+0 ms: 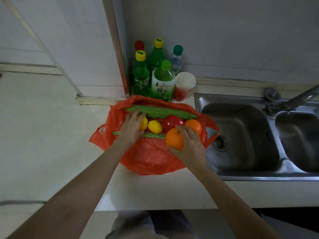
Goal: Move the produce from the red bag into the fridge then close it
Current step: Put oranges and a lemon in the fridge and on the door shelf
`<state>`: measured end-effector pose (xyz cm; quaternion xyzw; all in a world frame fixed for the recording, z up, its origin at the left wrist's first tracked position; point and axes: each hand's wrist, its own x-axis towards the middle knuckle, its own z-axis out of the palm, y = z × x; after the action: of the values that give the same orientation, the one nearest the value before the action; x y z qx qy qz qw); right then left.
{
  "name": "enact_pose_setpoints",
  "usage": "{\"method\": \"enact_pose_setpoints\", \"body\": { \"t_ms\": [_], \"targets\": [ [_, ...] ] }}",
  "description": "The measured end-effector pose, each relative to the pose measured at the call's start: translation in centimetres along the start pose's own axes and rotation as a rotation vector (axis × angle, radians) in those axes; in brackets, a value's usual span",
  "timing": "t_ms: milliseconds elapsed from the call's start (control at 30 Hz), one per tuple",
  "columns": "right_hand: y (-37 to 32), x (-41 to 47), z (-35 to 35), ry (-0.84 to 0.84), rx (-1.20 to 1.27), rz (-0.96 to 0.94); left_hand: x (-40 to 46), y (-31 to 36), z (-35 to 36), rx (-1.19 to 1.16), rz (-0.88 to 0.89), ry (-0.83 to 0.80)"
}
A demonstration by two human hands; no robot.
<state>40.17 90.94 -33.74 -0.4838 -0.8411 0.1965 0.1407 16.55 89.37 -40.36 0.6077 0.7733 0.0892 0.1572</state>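
Right hand (189,144) around orange (174,139), left hand (132,126) on lemon (144,123) in red bag (151,157)

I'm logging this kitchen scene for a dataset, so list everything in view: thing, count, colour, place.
Thin plastic bag: 1, red, open on the counter.
Bitter gourd: 1, green, across the bag's far side.
Long bean: 1, green, near side.
Lemons: 2, yellow, in bag.
Round fruit: 1, red, in bag.
Oranges: 2, orange; one in bag, one held.
Bottles: 5, mostly green, behind bag.
Paper cup: 1, white and red, beside bottles.
Steel sink: 1, double, right.
Left hand: on a lemon.
Right hand: holding an orange.
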Motion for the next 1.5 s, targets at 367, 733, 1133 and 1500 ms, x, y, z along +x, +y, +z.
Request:
{"method": "enact_pose_setpoints", "body": {
  "t_ms": [367, 733, 1133, 1500],
  "targets": [
    [0.7, 0.9, -0.2, -0.043, 0.033, -0.075, -1.2, 1.0, 1.0, -0.080, -0.046, 0.153],
    [-3.1, 3.2, 2.0, -0.038, 0.066, -0.277, -9.6, -1.9, -3.1, -0.304, -0.213, 0.468],
    [-21.4, -1.4, 7.3, -0.158, 0.165, -0.570, -30.0, -11.6, -8.2, -0.339, -0.582, 0.740],
    [-45.1, -12.4, 15.8, -0.399, 0.224, -0.903, -53.8, -24.2, -13.5, -0.290, -0.894, 0.994]
  ]
}}
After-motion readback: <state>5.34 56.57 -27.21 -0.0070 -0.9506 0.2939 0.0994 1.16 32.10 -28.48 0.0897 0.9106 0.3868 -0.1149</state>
